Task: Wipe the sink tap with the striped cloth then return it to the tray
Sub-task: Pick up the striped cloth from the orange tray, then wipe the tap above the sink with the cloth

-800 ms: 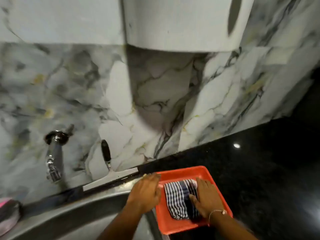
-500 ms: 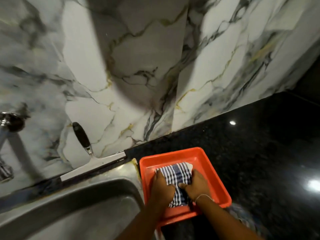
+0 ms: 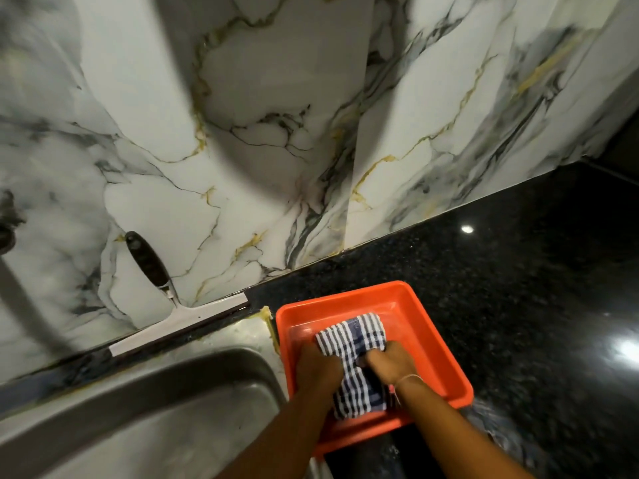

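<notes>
Two hands grip the striped cloth (image 3: 356, 361) inside the orange tray (image 3: 432, 340) on the black bench (image 3: 518, 288): left hand (image 3: 316, 371) closed on its left edge, right hand (image 3: 390, 366) closed on its right.

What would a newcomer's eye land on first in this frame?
The orange tray on the black counter, right of the steel sink, where the left hand and right hand grip the striped cloth. Next, a squeegee leaning on the marble wall.
</notes>
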`<state>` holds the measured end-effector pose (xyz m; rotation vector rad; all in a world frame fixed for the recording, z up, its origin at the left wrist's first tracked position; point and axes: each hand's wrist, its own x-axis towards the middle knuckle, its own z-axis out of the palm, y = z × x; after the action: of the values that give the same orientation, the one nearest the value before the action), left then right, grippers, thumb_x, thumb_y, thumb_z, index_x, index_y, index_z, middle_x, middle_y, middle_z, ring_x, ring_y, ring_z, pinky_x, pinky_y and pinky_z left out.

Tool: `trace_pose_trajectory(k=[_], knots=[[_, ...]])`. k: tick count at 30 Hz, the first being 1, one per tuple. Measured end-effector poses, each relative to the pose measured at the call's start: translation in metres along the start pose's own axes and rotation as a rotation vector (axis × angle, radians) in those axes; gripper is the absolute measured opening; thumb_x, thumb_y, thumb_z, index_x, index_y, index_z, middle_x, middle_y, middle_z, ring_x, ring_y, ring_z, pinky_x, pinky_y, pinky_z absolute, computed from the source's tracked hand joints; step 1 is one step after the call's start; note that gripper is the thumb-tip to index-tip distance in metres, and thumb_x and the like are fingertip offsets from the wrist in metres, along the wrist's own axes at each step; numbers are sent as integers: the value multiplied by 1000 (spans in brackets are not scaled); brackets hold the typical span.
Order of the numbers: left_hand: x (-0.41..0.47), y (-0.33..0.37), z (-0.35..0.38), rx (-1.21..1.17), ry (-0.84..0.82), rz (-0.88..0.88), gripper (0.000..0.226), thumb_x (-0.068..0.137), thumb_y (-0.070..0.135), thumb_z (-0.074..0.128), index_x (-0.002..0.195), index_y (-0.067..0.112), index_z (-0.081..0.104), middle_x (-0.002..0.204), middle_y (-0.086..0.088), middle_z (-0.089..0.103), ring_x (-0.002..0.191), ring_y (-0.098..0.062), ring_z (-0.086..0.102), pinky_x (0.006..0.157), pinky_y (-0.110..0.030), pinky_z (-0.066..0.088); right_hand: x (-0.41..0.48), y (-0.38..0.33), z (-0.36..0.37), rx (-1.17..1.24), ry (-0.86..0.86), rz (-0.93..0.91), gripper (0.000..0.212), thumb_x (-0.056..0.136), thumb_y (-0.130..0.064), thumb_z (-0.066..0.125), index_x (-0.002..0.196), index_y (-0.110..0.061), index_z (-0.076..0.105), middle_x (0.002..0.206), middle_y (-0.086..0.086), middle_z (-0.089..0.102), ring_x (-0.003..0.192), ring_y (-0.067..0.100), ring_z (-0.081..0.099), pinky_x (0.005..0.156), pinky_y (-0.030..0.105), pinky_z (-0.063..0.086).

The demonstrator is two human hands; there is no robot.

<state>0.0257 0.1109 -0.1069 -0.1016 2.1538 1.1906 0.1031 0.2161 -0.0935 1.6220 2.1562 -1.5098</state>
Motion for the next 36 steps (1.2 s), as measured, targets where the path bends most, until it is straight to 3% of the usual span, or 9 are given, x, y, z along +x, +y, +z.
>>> trace_pose_trajectory(k=[3, 10, 14, 17, 21, 26, 29, 32, 36], knots=[[-14, 6, -16, -32, 5, 56, 41, 91, 7, 55, 131, 13, 59, 128, -13, 68, 118, -30, 64, 109, -47, 52, -25, -7, -8, 381, -113, -16, 28, 64, -5, 67, 90, 0, 76, 91, 26, 78, 87, 44, 74, 79, 59, 61], [-70, 50, -135, 93, -34, 452, 27, 88, 7, 61, 103, 29, 54, 88, 15, 63, 91, -14, 64, 98, -36, 54, -104, -68, -12, 746, -422, 38, 25, 77, 0, 69, 102, -2, 75, 99, 28, 77, 87, 44, 75, 73, 53, 62], [-95, 83, -255, 474, 243, 839, 37, 91, 18, 58, 125, 31, 56, 126, 9, 60, 114, -14, 59, 103, -38, 53, -151, -134, 36, 917, -423, -111, 30, 79, -3, 71, 108, -4, 72, 104, 25, 77, 93, 42, 74, 86, 61, 57], [-108, 112, -377, 746, 690, 1258, 43, 75, 9, 68, 117, 13, 69, 122, -11, 68, 113, -32, 65, 93, -42, 56, -196, -199, 94, 837, -210, -376, 14, 83, 2, 70, 94, -6, 75, 92, 15, 81, 76, 26, 77, 77, 43, 64], [-96, 154, -525, 1128, 1163, 1381, 48, 76, 16, 73, 122, 3, 70, 134, -25, 64, 127, -46, 58, 102, -51, 48, -230, -271, 171, 539, -27, -684, 10, 83, -8, 74, 82, -18, 75, 82, 5, 78, 69, 13, 70, 65, 30, 61], [-60, 168, -640, 1636, 1249, 1460, 73, 95, 47, 43, 157, 9, 37, 166, -20, 30, 154, -43, 25, 125, -57, 19, -228, -322, 247, 184, -88, -842, 7, 81, -12, 68, 80, -9, 73, 65, 4, 69, 59, 15, 56, 56, 31, 47], [-42, 169, -646, 1627, 1335, 1521, 78, 95, 53, 41, 161, 12, 30, 168, -17, 25, 158, -40, 15, 129, -53, 8, -219, -332, 263, 357, -242, -681, 16, 82, -20, 71, 73, -7, 72, 65, 8, 72, 62, 19, 62, 61, 34, 50], [-39, 169, -646, 1608, 1359, 1553, 78, 94, 53, 41, 161, 13, 30, 168, -16, 27, 157, -41, 20, 130, -51, 6, -200, -328, 264, 638, -659, -268, 28, 89, -28, 64, 97, -6, 78, 99, 22, 79, 90, 36, 75, 86, 47, 60], [-35, 170, -647, 1597, 1373, 1585, 78, 94, 53, 41, 160, 13, 31, 167, -16, 29, 155, -42, 26, 129, -51, 7, -181, -325, 270, 850, -1087, 90, 54, 90, -39, 55, 120, 5, 68, 128, 30, 64, 120, 45, 61, 109, 59, 41]])
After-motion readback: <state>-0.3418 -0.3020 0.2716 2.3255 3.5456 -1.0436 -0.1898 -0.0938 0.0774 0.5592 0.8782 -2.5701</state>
